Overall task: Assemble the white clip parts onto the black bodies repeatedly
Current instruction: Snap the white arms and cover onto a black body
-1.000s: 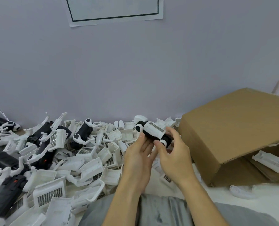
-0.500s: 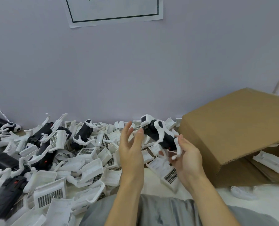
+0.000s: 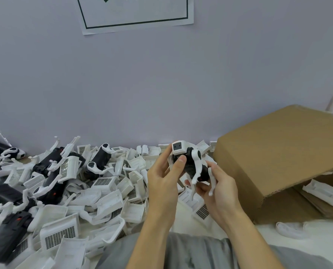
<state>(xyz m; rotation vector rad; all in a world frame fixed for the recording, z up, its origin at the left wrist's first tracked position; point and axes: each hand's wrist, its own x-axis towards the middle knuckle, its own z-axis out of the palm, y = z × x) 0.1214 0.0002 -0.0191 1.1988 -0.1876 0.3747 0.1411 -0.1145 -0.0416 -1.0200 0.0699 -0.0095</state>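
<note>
A black body with white clip parts on it point(image 3: 191, 164) is held up between both hands above the pile. My left hand point(image 3: 162, 183) grips its upper end, thumb on the black part just below a white square cap point(image 3: 178, 147). My right hand point(image 3: 218, 191) holds the lower end from underneath, fingers curled round it, with thin white legs sticking out past them. A heap of loose white clip parts point(image 3: 105, 195) covers the surface to the left, mixed with more black bodies point(image 3: 51, 166).
A tilted brown cardboard box point(image 3: 278, 158) lies on its side at the right, with white parts point(image 3: 323, 193) inside its opening. A lilac wall stands close behind. A paper sign point(image 3: 134, 12) hangs on it. My grey-clad lap point(image 3: 191, 251) fills the bottom.
My left hand, open beside the piece half a second ago, has closed onto its upper end. The piece has turned more upright, its white square cap now facing me.
</note>
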